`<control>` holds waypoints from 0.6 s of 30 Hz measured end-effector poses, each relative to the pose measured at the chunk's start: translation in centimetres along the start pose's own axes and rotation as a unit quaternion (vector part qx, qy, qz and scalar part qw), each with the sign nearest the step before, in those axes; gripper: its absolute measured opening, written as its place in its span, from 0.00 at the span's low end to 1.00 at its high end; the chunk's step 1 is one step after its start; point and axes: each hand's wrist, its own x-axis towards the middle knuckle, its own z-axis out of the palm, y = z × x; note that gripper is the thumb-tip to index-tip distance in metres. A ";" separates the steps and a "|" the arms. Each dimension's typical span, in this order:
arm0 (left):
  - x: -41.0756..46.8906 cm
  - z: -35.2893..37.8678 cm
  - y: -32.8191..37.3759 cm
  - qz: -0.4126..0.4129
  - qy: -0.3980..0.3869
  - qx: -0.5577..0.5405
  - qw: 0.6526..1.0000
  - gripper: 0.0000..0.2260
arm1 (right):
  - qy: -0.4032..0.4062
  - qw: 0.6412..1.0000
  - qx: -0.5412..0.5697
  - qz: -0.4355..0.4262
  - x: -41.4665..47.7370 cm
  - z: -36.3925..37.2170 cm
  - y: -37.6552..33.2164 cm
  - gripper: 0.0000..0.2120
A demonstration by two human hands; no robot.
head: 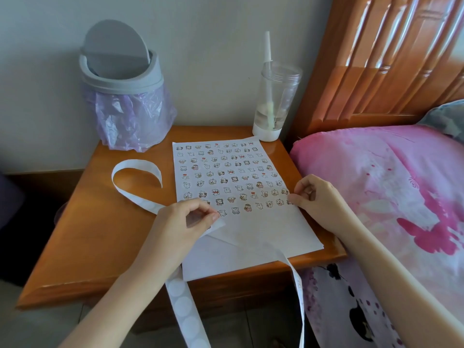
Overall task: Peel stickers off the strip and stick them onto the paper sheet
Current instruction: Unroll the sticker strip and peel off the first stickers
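Your left hand (pixel 188 217) pinches the long white backing strip (pixel 147 204) against the lower-left of the white paper sheet (pixel 251 229). The sheet lies flat on the orange-brown wooden bedside table (pixel 88 234) and is mostly filled with rows of small cartoon figures. Hold firm so the sheet cannot slide.

Your right hand (pixel 313 194), fingers curled, pinches what looks like a tiny sticker (pixel 289 202) at the sheet's right edge. Lay it level with its neighbours and rub it down from one side.

The grey swing-lid bin with a lilac liner (pixel 120 79) stands well apart. The clear plastic tumbler with a straw (pixel 273 101) sits just beside the far corner. The strip's tail crosses the sheet's bare bottom, so move it aside before starting the next row.
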 end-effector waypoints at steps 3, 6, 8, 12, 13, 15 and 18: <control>0.0 0.0 0.0 0.000 0.001 -0.001 1.000 0.04 | 0.027 0.999 0.023 0.005 -0.1 -0.1 -0.2 0.04; 0.0 0.0 -0.1 -0.005 0.001 -0.008 1.000 0.03 | 0.051 0.998 0.040 -0.023 -1.0 0.1 -1.2 0.03; 0.1 -0.1 -0.1 -0.010 0.000 -0.020 1.000 0.03 | 0.045 0.996 0.001 -0.074 -1.7 0.3 -2.3 0.05; 0.3 -0.8 0.1 -0.025 0.018 -0.052 0.998 0.03 | -0.046 0.988 -0.053 -0.134 -2.3 1.6 -3.8 0.09; 0.3 -1.2 0.2 -0.030 0.026 -0.057 0.998 0.03 | -0.063 0.988 -0.055 -0.132 -2.3 2.0 -3.8 0.10; 0.3 -2.1 0.3 -0.041 0.047 -0.065 0.996 0.03 | -0.074 0.989 -0.038 -0.119 -2.3 2.4 -3.4 0.09; -0.4 -4.2 0.4 -0.070 0.080 -0.094 0.990 0.03 | -0.084 0.989 -0.033 -0.114 -2.0 2.4 -3.1 0.08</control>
